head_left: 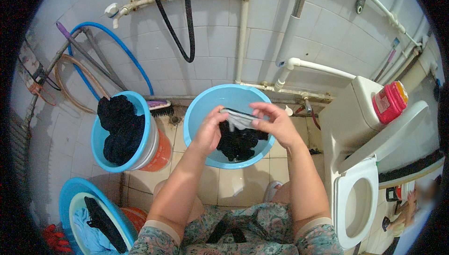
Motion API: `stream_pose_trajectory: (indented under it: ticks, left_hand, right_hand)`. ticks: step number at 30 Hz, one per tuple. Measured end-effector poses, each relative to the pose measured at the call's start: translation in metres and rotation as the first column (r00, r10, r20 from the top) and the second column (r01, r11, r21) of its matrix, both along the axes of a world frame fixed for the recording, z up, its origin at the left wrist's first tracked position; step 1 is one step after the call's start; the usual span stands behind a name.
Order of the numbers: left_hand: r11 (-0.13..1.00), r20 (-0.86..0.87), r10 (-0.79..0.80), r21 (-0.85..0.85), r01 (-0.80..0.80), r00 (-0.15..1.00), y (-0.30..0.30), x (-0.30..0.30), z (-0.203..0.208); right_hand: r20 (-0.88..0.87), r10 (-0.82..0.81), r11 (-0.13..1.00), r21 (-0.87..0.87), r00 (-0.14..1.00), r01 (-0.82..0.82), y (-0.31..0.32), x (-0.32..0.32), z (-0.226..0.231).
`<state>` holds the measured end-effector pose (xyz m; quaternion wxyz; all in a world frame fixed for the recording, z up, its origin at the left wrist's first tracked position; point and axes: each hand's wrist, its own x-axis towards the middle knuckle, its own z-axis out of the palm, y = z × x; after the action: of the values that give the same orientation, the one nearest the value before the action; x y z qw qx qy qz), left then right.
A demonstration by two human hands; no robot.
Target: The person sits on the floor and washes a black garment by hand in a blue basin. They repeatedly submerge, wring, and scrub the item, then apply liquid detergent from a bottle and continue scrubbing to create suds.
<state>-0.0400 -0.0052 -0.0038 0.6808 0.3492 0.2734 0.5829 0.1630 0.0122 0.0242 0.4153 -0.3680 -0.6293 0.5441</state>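
Note:
Over the blue basin (199,106) on the floor, my left hand (209,131) and my right hand (279,127) stretch a small grey cloth with a dark edge (240,120) between them. Each hand pinches one end of it between thumb and fingers. What kind of garment it is cannot be made out. Below the cloth, wet black clothing (237,146) lies bunched in the basin, partly hidden by the cloth and my hands.
A blue basin (97,139) with black clothes (122,135) stands on a bucket (158,149) at left. Nearer, another basin (70,187) holds light-blue and black clothes. A toilet (339,206) stands at right, a red container (389,105) on its tank. A scrubbing brush (160,109) lies behind.

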Motion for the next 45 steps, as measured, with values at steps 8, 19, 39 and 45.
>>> stream_pose_trajectory:
  ticks: [8,19,39,45]
  left_hand:
    - [0.978,0.331,0.117,-0.204,-0.050,0.936,0.008,-0.046,0.009]
    - [0.993,-0.455,0.037,-0.082,-0.083,0.890,0.016,0.003,-0.067]
    - [0.971,-0.060,-0.051,-0.235,0.036,0.997,0.007,0.009,-0.051]
    - [0.923,0.108,-0.082,-0.368,0.116,0.991,0.025,0.000,-0.115]
  right_hand:
    - [0.203,0.304,0.937,-0.240,0.931,-0.253,0.003,-0.013,-0.032]
    - [0.520,-0.379,0.746,0.661,0.766,-0.080,-0.053,-0.097,-0.022]
    - [-0.111,-0.640,0.763,0.024,0.760,0.646,0.030,-0.032,-0.056]
    - [0.541,-0.441,0.734,0.677,0.716,-0.059,-0.057,-0.097,-0.031]
